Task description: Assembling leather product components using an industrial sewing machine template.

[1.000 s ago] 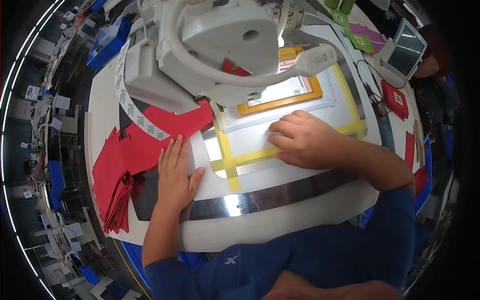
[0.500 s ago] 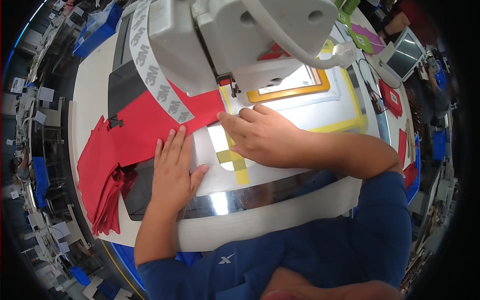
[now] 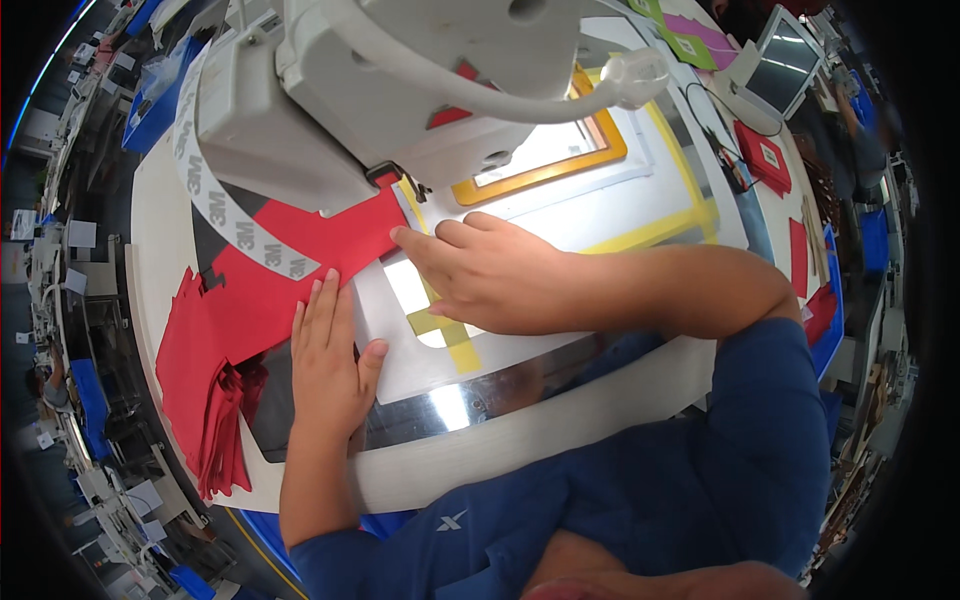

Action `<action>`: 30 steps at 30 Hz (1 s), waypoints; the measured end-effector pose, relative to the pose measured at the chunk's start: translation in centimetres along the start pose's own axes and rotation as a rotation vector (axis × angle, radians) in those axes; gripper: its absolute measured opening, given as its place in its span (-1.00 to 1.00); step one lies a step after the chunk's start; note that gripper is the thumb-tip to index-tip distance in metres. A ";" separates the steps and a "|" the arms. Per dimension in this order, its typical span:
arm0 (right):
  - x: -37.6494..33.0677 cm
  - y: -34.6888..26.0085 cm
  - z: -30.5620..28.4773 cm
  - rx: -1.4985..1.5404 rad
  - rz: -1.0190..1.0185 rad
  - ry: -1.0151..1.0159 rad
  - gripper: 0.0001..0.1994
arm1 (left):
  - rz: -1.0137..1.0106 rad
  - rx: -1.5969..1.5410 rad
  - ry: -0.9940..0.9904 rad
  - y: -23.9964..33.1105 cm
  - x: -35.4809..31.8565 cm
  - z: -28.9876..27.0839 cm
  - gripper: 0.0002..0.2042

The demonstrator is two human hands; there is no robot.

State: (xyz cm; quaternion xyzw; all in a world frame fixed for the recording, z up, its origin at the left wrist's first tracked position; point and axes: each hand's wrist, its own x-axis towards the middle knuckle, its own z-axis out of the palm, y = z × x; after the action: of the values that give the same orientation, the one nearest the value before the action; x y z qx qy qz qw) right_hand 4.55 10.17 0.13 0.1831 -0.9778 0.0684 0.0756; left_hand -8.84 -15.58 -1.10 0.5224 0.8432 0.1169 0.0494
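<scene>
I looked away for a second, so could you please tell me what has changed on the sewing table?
The right hand has slid left across the clear template, fingertips now at the red fabric beside the needle. The left hand stays flat, pressing the fabric.

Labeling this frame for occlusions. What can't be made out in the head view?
- Needle area: hidden behind the grey machine head.
- Far end of the red fabric piece: runs under the machine head.
- Clear template under the right hand: covered by the hand.
- Left hand: palm contact with the red fabric hidden under it.
- Small screen top right: too small to read.
</scene>
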 end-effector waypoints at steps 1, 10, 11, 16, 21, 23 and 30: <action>0.0 0.0 0.0 0.000 0.007 0.004 -0.57 | -0.001 -0.001 0.004 0.0 0.0 0.0 -0.26; -1.1 -0.2 -0.7 -0.051 0.054 -0.050 -0.55 | -0.073 0.135 0.004 -0.1 -0.2 0.2 -0.31; -1.6 -0.3 -0.8 -0.079 0.065 -0.055 -0.53 | -0.060 0.134 0.000 -0.2 -0.3 0.0 -0.31; -3.4 -0.2 -1.3 -0.164 0.128 -0.086 -0.49 | -0.166 0.209 0.036 -0.6 0.0 0.3 -0.32; -5.3 0.3 -0.9 -0.226 0.187 -0.006 -0.51 | -0.139 0.213 0.058 -1.2 0.5 0.7 -0.39; -5.8 0.5 -1.5 -0.202 0.175 0.005 -0.54 | -0.139 0.200 0.051 -1.0 0.6 0.3 -0.38; -8.9 1.6 -1.9 -0.211 0.216 0.023 -0.57 | -0.102 0.123 0.014 0.5 3.2 0.0 -0.34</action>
State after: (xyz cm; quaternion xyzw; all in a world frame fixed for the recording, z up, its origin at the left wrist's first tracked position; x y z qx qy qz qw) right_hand 12.43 15.06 0.27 0.0669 -0.9926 -0.0252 0.0977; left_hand -9.84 -12.50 -0.83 0.4800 0.8746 0.0657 0.0172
